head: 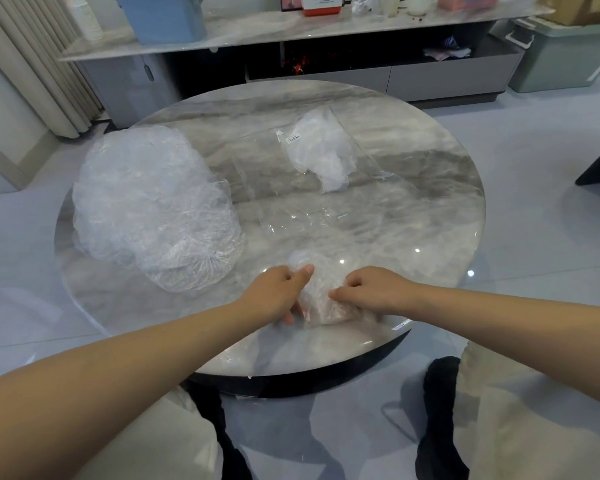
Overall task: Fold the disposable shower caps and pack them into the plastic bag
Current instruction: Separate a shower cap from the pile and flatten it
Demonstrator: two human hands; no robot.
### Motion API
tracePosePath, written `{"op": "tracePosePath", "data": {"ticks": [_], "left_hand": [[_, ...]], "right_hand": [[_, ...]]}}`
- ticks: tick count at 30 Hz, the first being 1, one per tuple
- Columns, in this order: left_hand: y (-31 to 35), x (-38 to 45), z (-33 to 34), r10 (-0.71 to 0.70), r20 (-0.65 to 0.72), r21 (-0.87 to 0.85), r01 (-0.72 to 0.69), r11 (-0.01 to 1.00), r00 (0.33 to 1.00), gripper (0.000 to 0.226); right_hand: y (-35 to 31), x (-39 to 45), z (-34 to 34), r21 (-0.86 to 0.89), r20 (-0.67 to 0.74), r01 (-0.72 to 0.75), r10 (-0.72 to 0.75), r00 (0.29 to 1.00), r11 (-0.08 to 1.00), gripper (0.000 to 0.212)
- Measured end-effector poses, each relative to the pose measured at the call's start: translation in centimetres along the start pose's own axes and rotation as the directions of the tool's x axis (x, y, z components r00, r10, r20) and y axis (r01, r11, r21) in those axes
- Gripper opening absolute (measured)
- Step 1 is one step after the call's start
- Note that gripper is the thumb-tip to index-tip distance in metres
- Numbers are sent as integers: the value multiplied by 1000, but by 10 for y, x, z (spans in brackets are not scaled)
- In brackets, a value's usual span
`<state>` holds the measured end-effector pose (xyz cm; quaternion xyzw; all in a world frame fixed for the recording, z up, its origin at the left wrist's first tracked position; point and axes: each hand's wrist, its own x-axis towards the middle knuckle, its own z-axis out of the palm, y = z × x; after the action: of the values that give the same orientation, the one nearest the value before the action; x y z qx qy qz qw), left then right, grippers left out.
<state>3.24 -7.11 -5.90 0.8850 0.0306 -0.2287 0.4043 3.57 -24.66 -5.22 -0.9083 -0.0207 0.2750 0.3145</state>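
You have one crumpled shower cap (321, 296) between your hands at the near edge of the round marble table (430, 209). Your left hand (278, 294) pinches its left side, thumb on top and fingers curled beneath; your right hand (373, 289) grips its right side with curled fingers. Just beyond your hands lies one clear plastic bag (326, 188), flat, with folded caps (321, 154) at its far end and a small white label (293, 137), its print too small to read. Left of your left hand sits one heap of loose caps (149, 202). Far beyond, a red-and-white box (321, 3) reads "Panasonic", partly cut off.
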Motion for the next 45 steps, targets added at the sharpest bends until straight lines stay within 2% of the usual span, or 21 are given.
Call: {"op": "tracePosePath", "data": {"ticks": [3, 5, 6, 8, 9, 10, 11, 13, 17, 21, 23, 25, 27, 28, 31, 34, 36, 38, 40, 42, 45], "left_hand": [[-2, -5, 0, 82, -171, 35, -77, 996, 982, 37], [-9, -8, 3, 304, -281, 241, -239, 941, 910, 33], [-12, -8, 4, 457, -297, 356, -347, 868, 838, 31], [-17, -5, 5, 711, -191, 581, -506, 638, 677, 30], [-19, -3, 7, 776, -114, 656, -539, 528, 621, 32], [-21, 0, 9, 800, -37, 709, -548, 443, 599, 35], [-21, 3, 12, 790, 36, 747, -542, 386, 612, 42], [-17, 3, 16, 690, 149, 800, -497, 337, 708, 58], [-19, 9, 17, 396, 266, 828, -418, 374, 879, 63], [-22, 14, 16, 280, 316, 779, -417, 468, 906, 65], [-22, 15, 15, 272, 333, 767, -427, 480, 903, 65], [-21, 16, 14, 267, 343, 760, -433, 486, 901, 66], [-21, 18, 14, 261, 350, 755, -436, 489, 899, 66], [-21, 18, 14, 266, 350, 750, -439, 494, 898, 66], [-22, 17, 11, 323, 323, 714, -453, 533, 889, 64], [-29, 14, 8, 426, 260, 696, -474, 540, 866, 75], [-31, 10, 6, 539, 200, 693, -507, 512, 818, 82], [-31, 6, 6, 656, 192, 702, -569, 428, 730, 78], [-31, 4, 7, 705, 212, 698, -610, 376, 677, 75], [-28, 1, 12, 703, 184, 642, -625, 443, 687, 70], [-18, -1, 20, 611, 25, 477, -547, 688, 791, 48]], "right_hand": [[4, 3, 2, -47, -52, -20, 17, 998, 999, 34], [6, 5, 2, -18, -76, -35, 33, 997, 999, 31], [7, 6, 2, -11, -81, -41, 40, 996, 999, 30], [7, 8, 2, -27, -82, -37, 34, 996, 999, 27], [6, 8, 2, -47, -79, -30, 26, 996, 998, 24], [5, 8, 2, -66, -76, -24, 19, 997, 998, 20], [5, 9, 3, -80, -73, -15, 9, 997, 997, 17], [4, 9, 4, -118, -74, 6, -14, 997, 993, 15], [8, 5, 8, -129, -89, 68, -80, 993, 989, 19], [16, -3, 15, -312, -168, 199, -260, 951, 929, 29], [18, -7, 16, -503, -220, 315, -472, 854, 805, 34], [20, -7, 16, -657, -196, 401, -658, 727, 638, 37], [23, -7, 16, -698, -141, 447, -718, 682, 560, 25], [25, -8, 16, -702, -116, 450, -712, 693, 552, 18], [31, -11, 14, -703, -20, 430, -619, 785, 567, 40], [33, -10, 10, -694, -5, 441, -617, 787, 569, 34], [31, -10, 9, -692, -32, 437, -628, 777, 575, 24], [29, -10, 7, -689, -58, 418, -621, 782, 591, 27], [26, -10, 5, -631, -132, 392, -590, 796, 670, 27], [21, -12, 3, -536, -182, 360, -521, 834, 764, 23], [15, -10, 3, -314, -171, 301, -365, 915, 901, 19]]}}
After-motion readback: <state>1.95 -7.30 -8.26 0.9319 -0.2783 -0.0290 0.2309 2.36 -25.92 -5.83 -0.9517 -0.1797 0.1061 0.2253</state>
